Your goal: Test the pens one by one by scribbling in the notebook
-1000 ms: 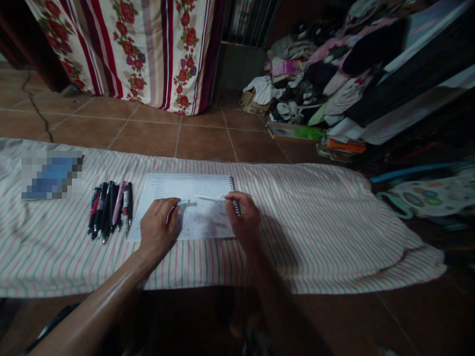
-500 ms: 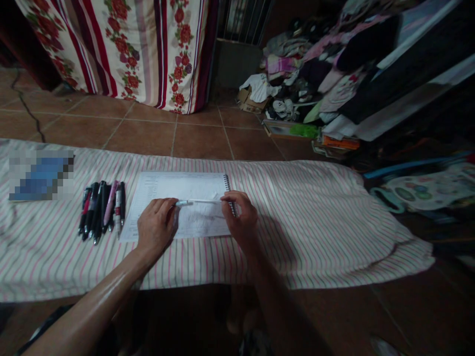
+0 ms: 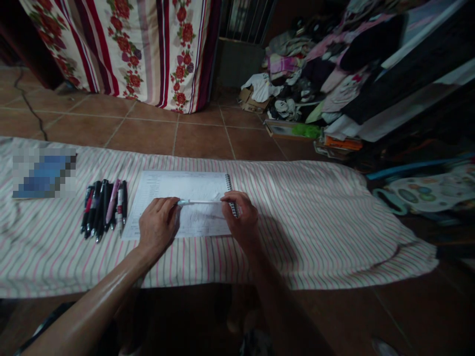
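In the head view, a slim light-blue pen piece (image 3: 184, 202) is grasped at its left end between the thumb and fingers of the left hand (image 3: 156, 221). A thin white rod (image 3: 206, 201) is pinched at its right end by the fingers of the right hand (image 3: 243, 217). The two pieces are held in line, end to end, above the page of a spiral notebook (image 3: 185, 183); whether they are joined or merely touching cannot be told. The binding (image 3: 228, 182), on the notebook's right side, is partly covered by the right hand. To the left of the notebook, a row of pens (image 3: 99, 210), mostly dark, is laid side by side, with a pink pen (image 3: 113, 201) among them. Farther left, a flat blue object (image 3: 46, 173) is blurred by large pixels. All of these are borne by a tabletop draped with a striped cloth (image 3: 315, 212). Beyond it, a flowered curtain (image 3: 148, 49) is hung above a tiled floor (image 3: 200, 138), and clothes (image 3: 293, 74) are heaped at the right.
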Demonstrator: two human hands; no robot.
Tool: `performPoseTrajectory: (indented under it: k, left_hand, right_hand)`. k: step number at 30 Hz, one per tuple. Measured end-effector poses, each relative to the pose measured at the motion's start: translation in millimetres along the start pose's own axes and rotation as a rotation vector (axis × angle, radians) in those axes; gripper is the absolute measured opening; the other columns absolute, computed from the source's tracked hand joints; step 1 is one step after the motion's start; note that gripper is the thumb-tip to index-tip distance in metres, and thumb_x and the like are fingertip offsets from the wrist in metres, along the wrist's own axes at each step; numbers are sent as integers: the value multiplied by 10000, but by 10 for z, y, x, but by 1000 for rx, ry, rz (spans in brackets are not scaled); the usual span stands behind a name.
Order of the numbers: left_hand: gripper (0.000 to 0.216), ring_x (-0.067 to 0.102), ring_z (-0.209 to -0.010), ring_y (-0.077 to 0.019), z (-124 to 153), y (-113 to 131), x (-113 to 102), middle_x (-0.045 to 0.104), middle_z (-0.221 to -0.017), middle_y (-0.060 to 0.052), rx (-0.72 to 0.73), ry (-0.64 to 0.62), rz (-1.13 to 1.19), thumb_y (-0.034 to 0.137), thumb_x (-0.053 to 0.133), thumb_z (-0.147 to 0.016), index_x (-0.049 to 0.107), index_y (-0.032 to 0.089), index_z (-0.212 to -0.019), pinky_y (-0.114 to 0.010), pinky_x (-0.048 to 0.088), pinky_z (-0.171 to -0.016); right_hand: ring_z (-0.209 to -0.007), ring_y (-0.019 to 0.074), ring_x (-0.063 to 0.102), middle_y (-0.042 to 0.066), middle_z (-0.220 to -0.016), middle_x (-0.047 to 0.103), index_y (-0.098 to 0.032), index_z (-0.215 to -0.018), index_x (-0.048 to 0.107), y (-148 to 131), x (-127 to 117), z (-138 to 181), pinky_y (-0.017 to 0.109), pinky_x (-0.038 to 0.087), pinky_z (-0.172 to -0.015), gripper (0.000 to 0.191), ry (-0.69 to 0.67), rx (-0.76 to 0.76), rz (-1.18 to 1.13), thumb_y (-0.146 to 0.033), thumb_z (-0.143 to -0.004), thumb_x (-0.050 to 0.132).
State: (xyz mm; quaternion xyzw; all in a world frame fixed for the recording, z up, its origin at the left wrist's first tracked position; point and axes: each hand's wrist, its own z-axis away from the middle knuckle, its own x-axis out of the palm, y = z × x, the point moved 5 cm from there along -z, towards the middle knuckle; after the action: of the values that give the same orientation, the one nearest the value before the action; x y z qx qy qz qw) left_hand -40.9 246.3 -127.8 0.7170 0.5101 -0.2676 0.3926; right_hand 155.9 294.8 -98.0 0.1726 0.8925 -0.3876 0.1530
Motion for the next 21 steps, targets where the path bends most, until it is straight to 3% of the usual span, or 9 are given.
performPoseTrajectory:
  k: [21]
  left_hand:
    - [188, 582, -836, -228, 9, 39, 9, 675, -892, -80, 42, -24, 11, 232, 496, -873, 617, 143, -986, -352, 473, -733]
  right_hand:
    - [-812, 172, 591, 43, -815, 640, -201, -816, 597, -23, 119, 39, 333, 496, -744, 97, -45, 3, -17, -149, -792, 518]
